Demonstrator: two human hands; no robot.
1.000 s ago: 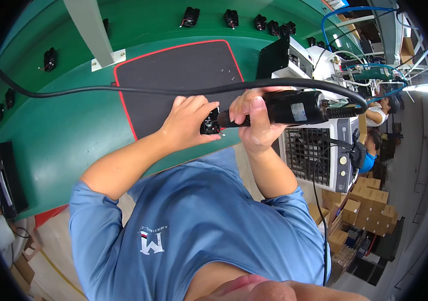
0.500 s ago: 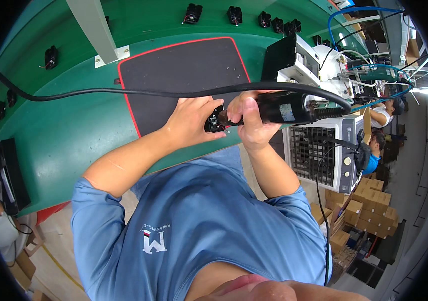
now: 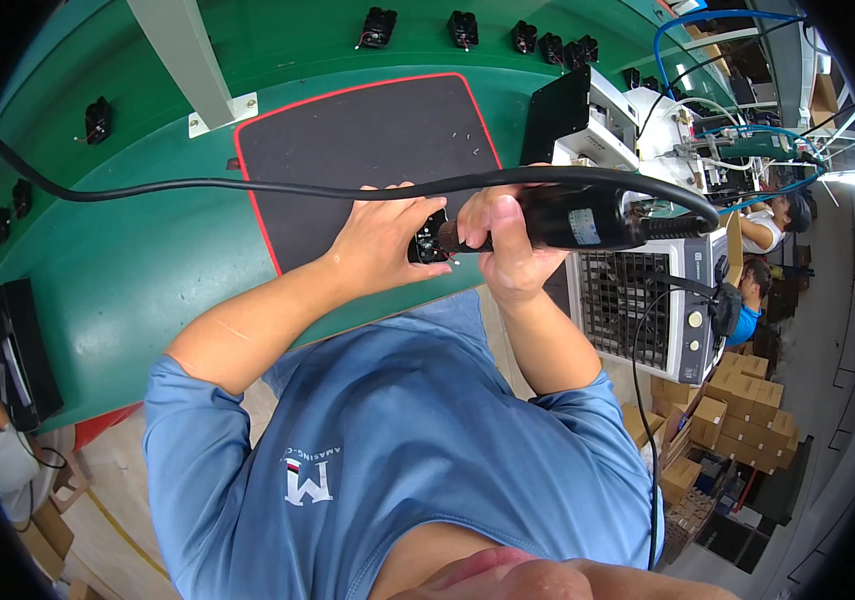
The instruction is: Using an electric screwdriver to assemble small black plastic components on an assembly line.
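A black corded electric screwdriver (image 3: 582,218) lies sideways in my right hand (image 3: 510,245), whose fingers wrap round its front end. Its tip points left at a small black part (image 3: 427,240) that has a dark board-like face. My left hand (image 3: 375,243) grips that part between thumb and fingers, near the front edge of a dark mat with a red border (image 3: 367,130). Whether the tip touches a screw is hidden by my fingers. The tool's thick black cable (image 3: 247,184) loops back over both hands and runs to the left.
Several black parts with wires, one here (image 3: 378,27), stand along the green conveyor (image 3: 287,35). A grey post (image 3: 187,65) rises behind the mat. A white machine (image 3: 607,125) and a white air cooler (image 3: 637,305) stand right. Cartons (image 3: 742,400) and two people are farther right.
The screwdriver has shifted slightly to the right and its rear has dipped a little. The left hand stays on the black part. Parts on the conveyor have slid slightly left.
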